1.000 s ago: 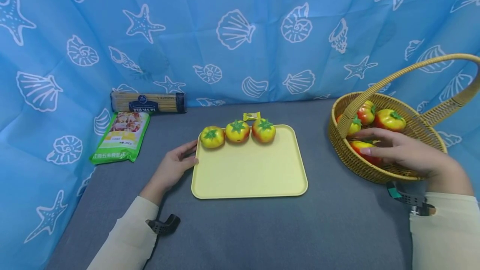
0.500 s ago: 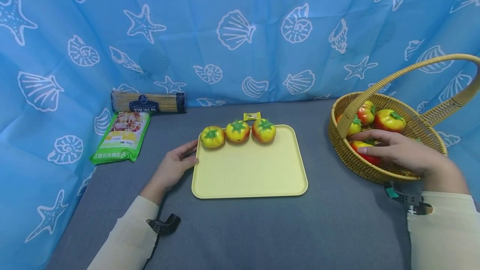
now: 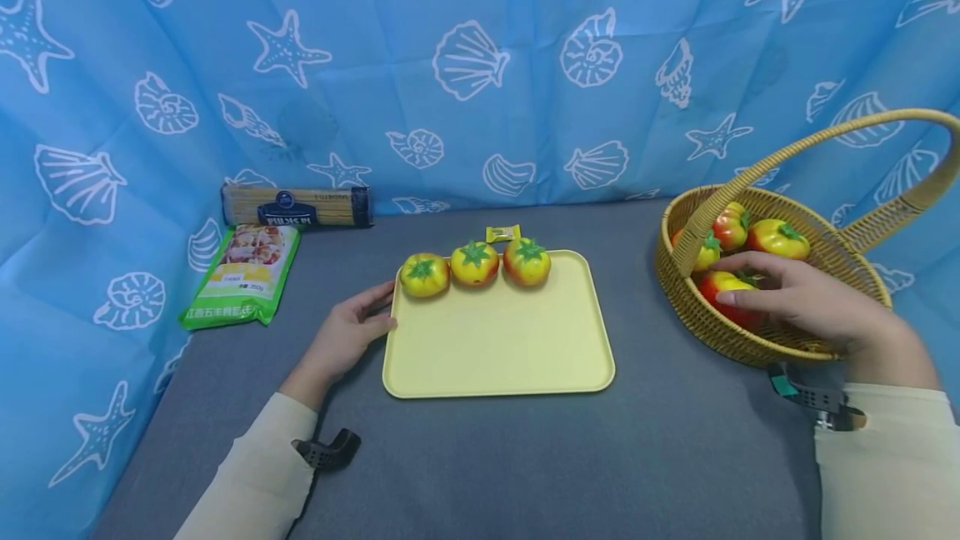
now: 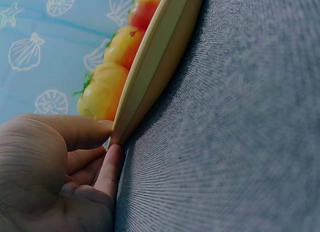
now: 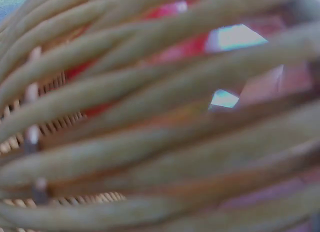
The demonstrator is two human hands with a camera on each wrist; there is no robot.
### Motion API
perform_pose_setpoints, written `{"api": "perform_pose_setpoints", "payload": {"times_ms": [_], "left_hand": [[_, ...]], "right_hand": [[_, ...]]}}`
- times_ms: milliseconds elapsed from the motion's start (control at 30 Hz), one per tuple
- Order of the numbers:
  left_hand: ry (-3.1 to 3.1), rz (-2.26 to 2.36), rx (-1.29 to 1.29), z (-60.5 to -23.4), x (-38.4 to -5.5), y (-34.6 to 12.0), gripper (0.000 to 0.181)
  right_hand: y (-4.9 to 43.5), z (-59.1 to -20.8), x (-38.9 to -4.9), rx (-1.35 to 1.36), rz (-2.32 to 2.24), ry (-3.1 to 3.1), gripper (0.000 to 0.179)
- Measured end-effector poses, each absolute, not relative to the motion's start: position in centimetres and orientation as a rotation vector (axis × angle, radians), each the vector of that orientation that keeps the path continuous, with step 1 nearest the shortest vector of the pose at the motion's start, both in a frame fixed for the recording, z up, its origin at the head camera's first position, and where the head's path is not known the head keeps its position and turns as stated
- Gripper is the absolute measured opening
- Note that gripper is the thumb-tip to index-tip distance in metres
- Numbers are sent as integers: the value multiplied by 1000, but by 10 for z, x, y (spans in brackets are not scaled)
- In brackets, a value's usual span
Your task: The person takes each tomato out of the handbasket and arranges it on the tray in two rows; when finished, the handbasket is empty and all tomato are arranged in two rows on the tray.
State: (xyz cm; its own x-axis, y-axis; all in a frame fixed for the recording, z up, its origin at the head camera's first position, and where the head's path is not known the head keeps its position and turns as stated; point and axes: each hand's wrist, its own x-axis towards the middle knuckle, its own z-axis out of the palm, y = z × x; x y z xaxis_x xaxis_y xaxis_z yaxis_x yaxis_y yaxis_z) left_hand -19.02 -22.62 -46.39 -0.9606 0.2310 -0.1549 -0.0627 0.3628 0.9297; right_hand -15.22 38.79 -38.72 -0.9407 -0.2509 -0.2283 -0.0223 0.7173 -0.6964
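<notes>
Right hand [image 3: 813, 307] reaching into the wicker basket [image 3: 705, 319], fingers curling over a red tomato [image 3: 723, 294].

Left hand [image 3: 347, 333] is resting relaxed at the yellow tray [image 3: 498, 348] — fingertips touching its 9 o'clock edge; three tomatoes [image 3: 475, 263] are sitting along the tray's 12 o'clock rim, the basket lying at 3 o'clock — well apart.

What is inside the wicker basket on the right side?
Inside the wicker basket, four tomatoes show: three near the far-left rim and a redder one under the right hand, whose fingers lie over it. The hand and near rim hide the rest of the bottom.
</notes>
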Motion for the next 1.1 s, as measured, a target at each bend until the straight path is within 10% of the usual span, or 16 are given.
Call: {"api": "perform_pose_setpoints", "payload": {"times_ms": [1100], "left_hand": [[2352, 1648, 157, -462, -191, -226, 69]], "right_hand": [[363, -331, -122, -115, -1231, 2964, 59]]}}
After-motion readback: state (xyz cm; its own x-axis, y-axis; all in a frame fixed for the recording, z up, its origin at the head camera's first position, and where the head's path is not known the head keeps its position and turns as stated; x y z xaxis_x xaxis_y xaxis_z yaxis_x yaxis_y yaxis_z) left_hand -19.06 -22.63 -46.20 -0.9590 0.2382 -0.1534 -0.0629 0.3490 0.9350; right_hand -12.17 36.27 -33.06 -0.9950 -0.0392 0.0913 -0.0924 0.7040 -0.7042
